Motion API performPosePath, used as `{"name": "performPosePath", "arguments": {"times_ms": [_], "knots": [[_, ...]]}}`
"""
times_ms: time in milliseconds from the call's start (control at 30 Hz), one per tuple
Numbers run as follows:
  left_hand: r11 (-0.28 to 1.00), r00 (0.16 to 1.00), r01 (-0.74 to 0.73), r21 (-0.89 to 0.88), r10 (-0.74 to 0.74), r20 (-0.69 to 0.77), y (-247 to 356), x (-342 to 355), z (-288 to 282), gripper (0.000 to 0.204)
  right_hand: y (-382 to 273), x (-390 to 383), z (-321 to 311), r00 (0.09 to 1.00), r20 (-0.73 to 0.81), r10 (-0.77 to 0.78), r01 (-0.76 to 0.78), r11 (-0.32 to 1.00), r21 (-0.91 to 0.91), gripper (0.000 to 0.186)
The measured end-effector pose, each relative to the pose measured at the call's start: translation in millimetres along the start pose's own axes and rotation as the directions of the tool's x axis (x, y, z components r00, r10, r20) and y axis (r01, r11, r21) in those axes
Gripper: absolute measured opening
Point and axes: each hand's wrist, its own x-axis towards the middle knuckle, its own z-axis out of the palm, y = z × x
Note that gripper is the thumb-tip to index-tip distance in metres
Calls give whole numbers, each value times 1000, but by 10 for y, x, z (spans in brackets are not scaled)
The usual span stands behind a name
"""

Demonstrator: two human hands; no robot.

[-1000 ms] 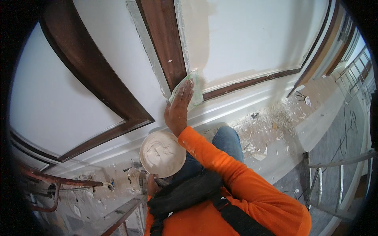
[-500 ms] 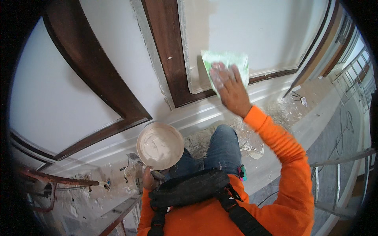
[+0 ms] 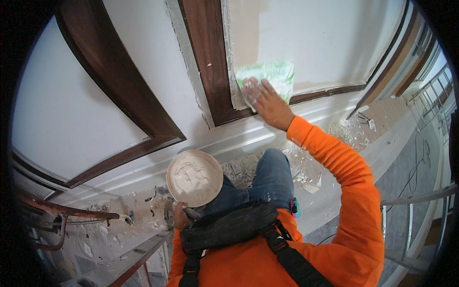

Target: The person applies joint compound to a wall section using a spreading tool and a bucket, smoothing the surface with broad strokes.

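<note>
My right hand (image 3: 267, 103) presses a thin, squarish green spreader (image 3: 275, 76), smeared white, against the lower left part of the white wall panel (image 3: 320, 43). Its fingers lie over the sheet and are coated with white paste; the thumb is hidden. Lower down, my left hand (image 3: 180, 217) is closed at the near edge of a round, pale bucket (image 3: 221, 179) holding creamy white filler (image 3: 191, 178). A dark handle (image 3: 192, 214) shows beside that hand; whether the same fingers grip it, I cannot tell.
Dark wooden trim (image 3: 209, 62) frames the panels. White skirting (image 3: 239, 136) runs below, above a floor strip littered with scraps (image 3: 308, 179). A ladder (image 3: 148, 248) stands at lower left, metal rails (image 3: 410, 225) at right. A cable (image 3: 416, 167) lies on the grey floor.
My right hand has slid left across the panel with the spreader, toward the dark upright trim. My left hand and the bucket have stayed nearly in place.
</note>
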Motion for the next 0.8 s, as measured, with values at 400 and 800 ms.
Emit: {"name": "performPosePath", "arguments": {"times_ms": [400,800], "knots": [[997,999,-14,80,11,32,113,115,-15,21,-203,-587,-153,995,83,59,-59,998,-2,61],[972,994,-97,215,82,75,-322,75,-20,24,-256,-536,21,996,88,25,-22,999,-32,61]]}}
